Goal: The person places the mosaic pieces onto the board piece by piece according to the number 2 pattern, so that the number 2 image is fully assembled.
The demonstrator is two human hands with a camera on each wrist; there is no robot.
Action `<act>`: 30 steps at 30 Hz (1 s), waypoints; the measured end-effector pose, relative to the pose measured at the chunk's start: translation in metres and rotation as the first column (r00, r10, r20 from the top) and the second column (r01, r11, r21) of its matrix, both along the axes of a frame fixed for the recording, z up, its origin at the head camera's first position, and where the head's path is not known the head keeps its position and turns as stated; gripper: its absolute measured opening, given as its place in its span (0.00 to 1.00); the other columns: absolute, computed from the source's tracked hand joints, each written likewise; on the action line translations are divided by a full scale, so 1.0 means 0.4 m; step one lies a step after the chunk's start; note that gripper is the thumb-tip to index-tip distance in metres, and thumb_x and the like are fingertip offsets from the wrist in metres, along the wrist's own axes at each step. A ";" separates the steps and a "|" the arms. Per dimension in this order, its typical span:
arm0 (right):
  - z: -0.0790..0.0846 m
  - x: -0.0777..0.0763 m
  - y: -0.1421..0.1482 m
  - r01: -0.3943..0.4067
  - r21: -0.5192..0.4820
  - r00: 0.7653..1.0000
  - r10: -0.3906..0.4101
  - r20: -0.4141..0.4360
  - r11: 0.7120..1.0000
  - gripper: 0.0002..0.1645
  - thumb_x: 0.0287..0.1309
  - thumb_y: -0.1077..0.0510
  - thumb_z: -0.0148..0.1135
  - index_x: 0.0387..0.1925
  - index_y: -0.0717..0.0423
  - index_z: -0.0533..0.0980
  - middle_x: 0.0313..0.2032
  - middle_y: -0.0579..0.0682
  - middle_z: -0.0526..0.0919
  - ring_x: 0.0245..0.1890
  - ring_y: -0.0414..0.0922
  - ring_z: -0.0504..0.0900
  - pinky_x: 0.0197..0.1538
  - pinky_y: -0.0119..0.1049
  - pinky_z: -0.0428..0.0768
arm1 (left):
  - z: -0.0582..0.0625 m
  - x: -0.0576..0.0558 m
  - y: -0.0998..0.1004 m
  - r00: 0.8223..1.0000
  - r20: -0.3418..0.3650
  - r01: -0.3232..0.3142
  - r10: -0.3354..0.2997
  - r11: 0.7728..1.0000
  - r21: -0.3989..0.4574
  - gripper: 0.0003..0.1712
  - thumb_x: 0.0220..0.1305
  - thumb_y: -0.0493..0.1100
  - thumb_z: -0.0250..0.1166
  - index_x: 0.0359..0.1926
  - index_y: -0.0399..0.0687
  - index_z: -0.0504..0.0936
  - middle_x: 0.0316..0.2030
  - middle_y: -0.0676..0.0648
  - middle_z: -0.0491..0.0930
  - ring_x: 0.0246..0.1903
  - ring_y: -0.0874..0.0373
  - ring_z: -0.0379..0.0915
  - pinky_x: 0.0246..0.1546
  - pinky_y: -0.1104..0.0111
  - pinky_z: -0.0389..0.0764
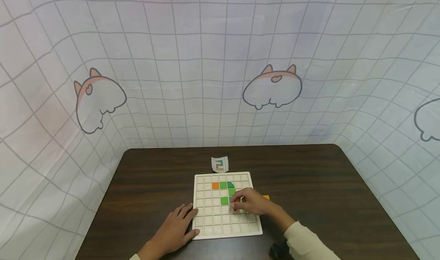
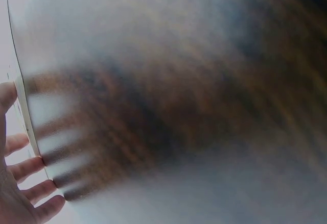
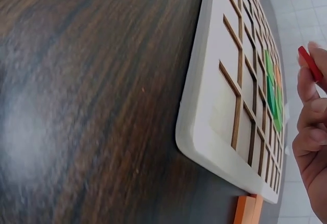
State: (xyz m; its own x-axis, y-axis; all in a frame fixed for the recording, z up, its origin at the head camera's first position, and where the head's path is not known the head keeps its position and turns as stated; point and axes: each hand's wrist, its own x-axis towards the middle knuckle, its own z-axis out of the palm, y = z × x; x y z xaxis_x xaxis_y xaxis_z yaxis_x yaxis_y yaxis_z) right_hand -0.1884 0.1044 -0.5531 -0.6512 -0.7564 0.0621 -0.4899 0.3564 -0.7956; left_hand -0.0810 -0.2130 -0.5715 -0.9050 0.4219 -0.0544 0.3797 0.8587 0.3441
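A white grid board (image 1: 206, 221) lies on the table. My right hand (image 1: 256, 202) is over its right half, pinching a small red tile (image 3: 310, 64) between thumb and finger. Set in the grid are an orange square tile (image 1: 215, 186), several green square tiles (image 1: 223, 185) and a dark green rounded tile (image 1: 230, 184). Another dark green piece is mostly hidden by the right hand. At the board's left edge my left hand (image 1: 177, 227) rests with fingers spread. In the left wrist view its fingers (image 2: 28, 168) lie along the board's side.
Just behind the board lies a small printed card (image 1: 220, 164) with a coloured grid pattern. Orange blocks (image 3: 245, 209) sit on the table by the board's right side. A black object (image 1: 279, 250) is beside the right sleeve. Grid-patterned cloth (image 1: 192, 72) hangs around the dark wooden table (image 1: 309, 183).
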 end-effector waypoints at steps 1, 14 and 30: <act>-0.001 0.000 -0.003 0.005 0.003 1.000 -0.005 -0.006 1.000 0.08 0.68 0.51 0.64 0.37 0.49 0.86 0.29 0.39 0.85 0.25 0.30 0.71 0.29 0.24 0.71 | 0.000 0.000 -0.001 1.000 0.000 0.001 -0.001 1.000 0.002 0.38 0.70 0.64 0.59 0.72 0.51 0.67 0.72 0.39 0.64 0.68 0.34 0.62 0.58 0.36 0.69; 0.002 -0.003 -0.054 0.069 0.088 0.998 -0.068 -0.006 0.994 0.16 0.61 0.57 0.71 0.49 0.58 0.86 0.42 0.49 0.89 0.33 0.35 0.75 0.36 0.26 0.75 | 0.002 0.001 0.001 1.000 0.011 -0.008 0.008 1.000 -0.008 0.39 0.70 0.66 0.58 0.72 0.51 0.68 0.72 0.39 0.64 0.69 0.34 0.62 0.59 0.36 0.69; -0.016 0.004 -0.125 0.184 0.075 0.978 -0.175 -0.110 0.980 0.09 0.57 0.55 0.74 0.39 0.49 0.83 0.28 0.38 0.81 0.29 0.32 0.73 0.36 0.28 0.74 | -0.004 -0.004 0.000 1.000 -0.008 -0.005 0.005 1.000 -0.026 0.38 0.70 0.67 0.57 0.72 0.52 0.68 0.72 0.40 0.65 0.68 0.34 0.63 0.57 0.36 0.70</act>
State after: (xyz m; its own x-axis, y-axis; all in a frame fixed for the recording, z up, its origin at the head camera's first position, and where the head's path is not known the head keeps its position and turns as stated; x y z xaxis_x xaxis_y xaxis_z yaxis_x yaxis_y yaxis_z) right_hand -0.1867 0.0545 -0.5596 -0.7701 -0.6333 0.0767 -0.4892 0.5091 -0.7082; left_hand -0.0825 -0.2130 -0.5731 -0.9077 0.4157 -0.0578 0.3778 0.8692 0.3188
